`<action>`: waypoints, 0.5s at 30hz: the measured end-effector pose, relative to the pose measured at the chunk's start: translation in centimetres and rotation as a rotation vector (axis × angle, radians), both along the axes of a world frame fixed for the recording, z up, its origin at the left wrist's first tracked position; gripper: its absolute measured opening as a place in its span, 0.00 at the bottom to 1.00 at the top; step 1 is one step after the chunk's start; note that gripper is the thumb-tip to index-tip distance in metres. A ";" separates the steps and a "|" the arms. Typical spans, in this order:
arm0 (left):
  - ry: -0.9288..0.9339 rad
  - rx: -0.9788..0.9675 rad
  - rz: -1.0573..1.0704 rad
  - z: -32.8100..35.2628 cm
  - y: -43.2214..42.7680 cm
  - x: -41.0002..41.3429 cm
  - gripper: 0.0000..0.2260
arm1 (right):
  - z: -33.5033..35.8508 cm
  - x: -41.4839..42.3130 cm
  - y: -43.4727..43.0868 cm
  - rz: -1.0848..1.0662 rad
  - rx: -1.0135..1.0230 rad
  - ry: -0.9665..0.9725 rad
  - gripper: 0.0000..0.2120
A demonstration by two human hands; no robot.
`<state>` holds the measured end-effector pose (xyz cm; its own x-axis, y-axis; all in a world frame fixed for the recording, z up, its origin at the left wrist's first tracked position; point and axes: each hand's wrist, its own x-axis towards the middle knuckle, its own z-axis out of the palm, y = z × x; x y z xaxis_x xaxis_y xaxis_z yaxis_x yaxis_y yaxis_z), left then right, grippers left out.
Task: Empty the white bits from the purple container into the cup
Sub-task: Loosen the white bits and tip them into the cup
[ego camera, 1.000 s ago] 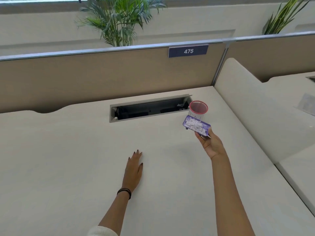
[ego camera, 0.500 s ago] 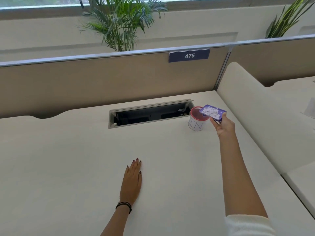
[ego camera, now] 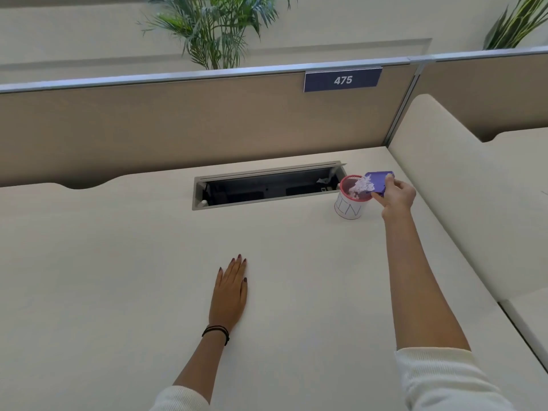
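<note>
A white cup (ego camera: 349, 207) with a red rim stands on the desk at the right end of the cable slot. My right hand (ego camera: 396, 197) grips the small purple container (ego camera: 379, 180) and holds it tipped steeply over the cup's right rim. White bits (ego camera: 360, 186) spill from the container's lower edge into the cup's mouth. My left hand (ego camera: 229, 292) lies flat on the desk, palm down, fingers together, far from the cup and holding nothing.
An open cable slot (ego camera: 267, 186) cuts into the desk (ego camera: 118, 262) just left of the cup. A tan partition (ego camera: 178, 123) with a "475" sign (ego camera: 343, 80) runs behind. A rounded cream divider (ego camera: 462, 188) rises close on the right.
My right hand carried the purple container from in front of the cup to above its right rim and tipped it; the white bits now slide into the cup. The left hand stayed flat.
</note>
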<state>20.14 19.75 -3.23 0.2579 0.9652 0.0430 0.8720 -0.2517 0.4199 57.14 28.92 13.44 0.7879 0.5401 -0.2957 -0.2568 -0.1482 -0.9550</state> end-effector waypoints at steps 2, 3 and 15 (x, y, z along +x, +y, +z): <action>-0.003 -0.003 0.010 0.0 0.1 0.0 0.22 | 0.2 -0.1 0.1 0.014 -0.008 -0.059 0.16; -0.002 -0.003 0.013 -0.1 0.2 0.0 0.22 | 0.2 -0.1 0.2 0.015 -0.011 -0.094 0.15; 0.045 0.010 0.018 -0.1 0.1 0.1 0.23 | -0.4 -0.5 -0.2 0.248 -0.108 -0.844 0.12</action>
<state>20.24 19.84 -3.31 0.2421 0.9694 0.0415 0.8945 -0.2396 0.3775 56.61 28.70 13.06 0.6299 0.7274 0.2722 0.5790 -0.2061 -0.7889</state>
